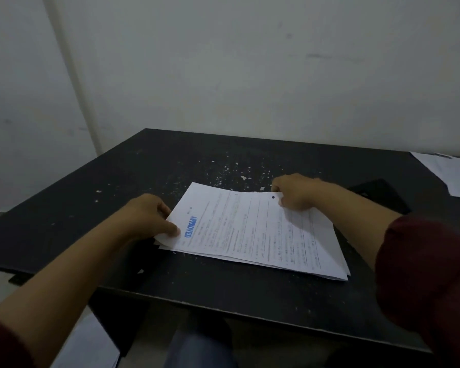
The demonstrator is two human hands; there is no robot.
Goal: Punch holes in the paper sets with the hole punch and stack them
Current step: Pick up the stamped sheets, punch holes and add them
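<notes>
From the head view, the paper set (252,229) lies on the black table (144,166) between both hands. The left hand (149,216) pinches its near-left corner; the right hand (295,192) pinches the far-right corner by a punched hole (273,197). More sheets (452,176) lie beyond the right hand.

Thin white paper set (252,232), smooth and matt, with blue ink. Dark table (144,168), matt, scuffed and dotted with pale specks. Soft dark red cloth sleeve (430,274). Pale wall (250,62), matt, with faint marks.
</notes>
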